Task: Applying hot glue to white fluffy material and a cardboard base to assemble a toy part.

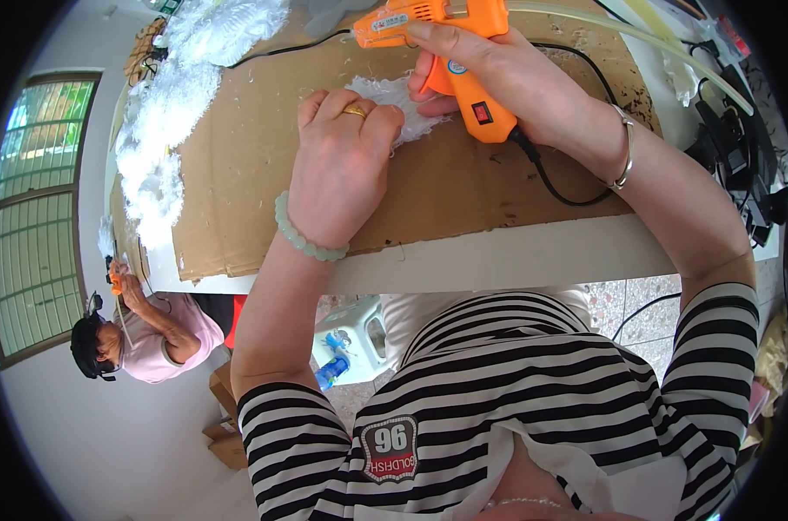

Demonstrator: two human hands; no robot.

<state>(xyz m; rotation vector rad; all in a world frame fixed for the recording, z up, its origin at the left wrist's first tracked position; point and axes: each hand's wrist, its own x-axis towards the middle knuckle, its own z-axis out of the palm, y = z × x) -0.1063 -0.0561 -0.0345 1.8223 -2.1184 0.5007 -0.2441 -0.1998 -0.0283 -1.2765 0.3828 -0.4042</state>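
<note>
My right hand [542, 82] is wrapped round the handle of an orange hot glue gun [491, 128], its fingers about the trigger. A long translucent glue stick [663, 36] runs from the gun toward the right, and a black cord leaves the base of its handle. Under the gun lies a small piece of white frilly fabric [385, 89] with loose threads. My left hand [342, 148], fingers curled, grips this piece at its left side; the fingertips are mostly hidden. The gun's nozzle points left, above the fabric.
A brown cardboard sheet [238, 165] covers the white table [498, 265]. White frilly material [164, 113] is heaped along the left. Black cables and adapters [733, 156] crowd the right edge. At far left a co-worker [172, 334] holds something orange. Below stands a pale stool [364, 339] with a blue bottle.
</note>
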